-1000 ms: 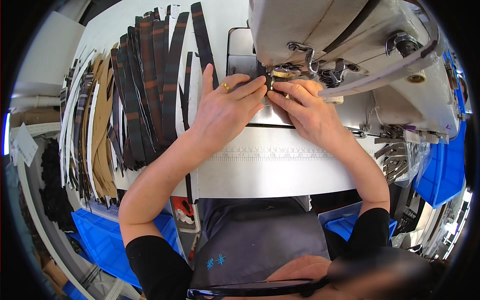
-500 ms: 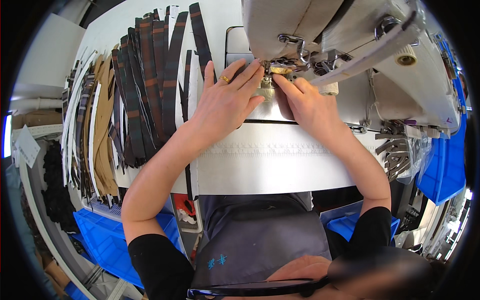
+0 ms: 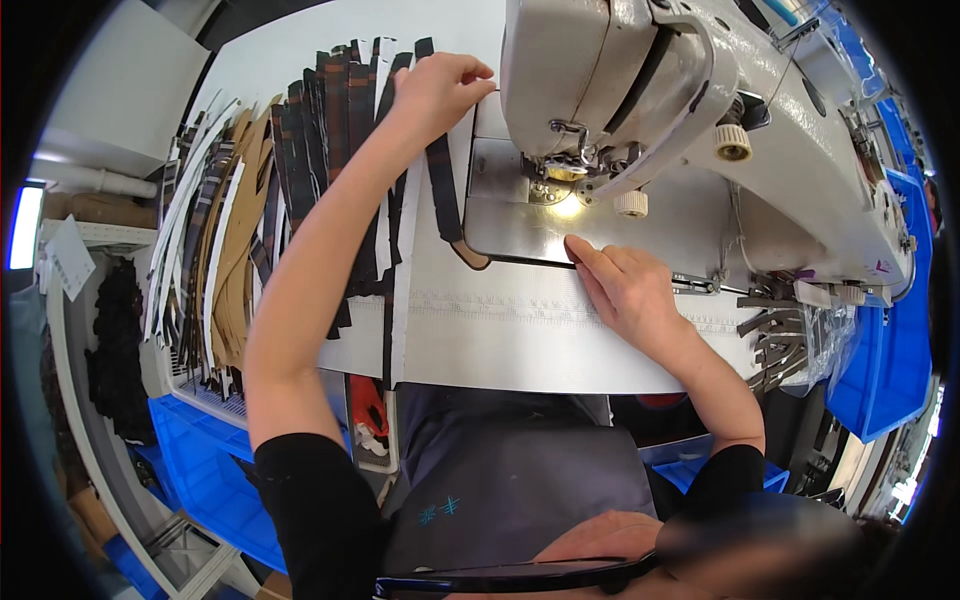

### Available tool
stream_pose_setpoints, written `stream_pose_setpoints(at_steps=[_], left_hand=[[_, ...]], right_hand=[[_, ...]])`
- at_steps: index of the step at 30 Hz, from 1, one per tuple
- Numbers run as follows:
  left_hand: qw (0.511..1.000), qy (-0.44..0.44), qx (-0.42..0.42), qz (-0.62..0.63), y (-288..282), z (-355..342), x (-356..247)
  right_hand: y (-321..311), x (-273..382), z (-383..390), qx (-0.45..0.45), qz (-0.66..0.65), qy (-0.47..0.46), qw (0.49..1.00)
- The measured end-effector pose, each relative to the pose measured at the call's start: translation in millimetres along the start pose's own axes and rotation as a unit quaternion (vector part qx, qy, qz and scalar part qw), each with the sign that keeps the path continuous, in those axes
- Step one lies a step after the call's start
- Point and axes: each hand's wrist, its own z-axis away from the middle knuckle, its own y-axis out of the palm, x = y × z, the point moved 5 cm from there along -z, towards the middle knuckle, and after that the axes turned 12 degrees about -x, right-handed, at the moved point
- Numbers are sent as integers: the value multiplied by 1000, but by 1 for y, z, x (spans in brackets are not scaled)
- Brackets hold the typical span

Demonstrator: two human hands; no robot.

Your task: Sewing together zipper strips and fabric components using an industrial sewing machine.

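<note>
A sewing machine [image 3: 590,90] stands at the right, its lamp lighting the needle plate [image 3: 550,188]. My left hand [image 3: 436,92] is raised left of the machine head, fingers bent and thumb a little apart, with nothing visible between them. Beneath it lies a dark plaid fabric strip [image 3: 443,195] with a tan curved lower end, beside the metal machine bed [image 3: 520,235]. My right hand [image 3: 635,292] is at the bed's front edge, thumb and fingertips pressed together; whatever they may hold is too small to make out.
Several plaid strips [image 3: 335,130] and tan strips [image 3: 232,240] hang in rows at the left. A printed ruler scale [image 3: 500,305] runs along the white table. Dark short strips [image 3: 775,345] and a plastic bag [image 3: 825,335] lie right; blue bins [image 3: 215,480] stand below.
Both hands have left the needle area: my left hand moved up and left, my right hand toward me. The strip with the tan end now shows left of the bed. The view has shifted.
</note>
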Motion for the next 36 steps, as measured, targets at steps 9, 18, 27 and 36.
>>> stream_pose_setpoints(at_steps=[9, 18, 27, 36], left_hand=[[987, -38, -87, -129, 105, -60, 23], [735, -251, -297, 555, -16, -18, 50], [782, -295, 84, 542, -82, 214, -50], [740, -318, 226, 547, -35, 256, -80]], right_hand=[[-1, -3, -4, -19, -29, 17, 999], [2, -7, -2, -8, -51, 25, 998], [13, -1, 8, 139, -287, 296, 900], [20, 34, 36, 41, -610, 469, 637]])
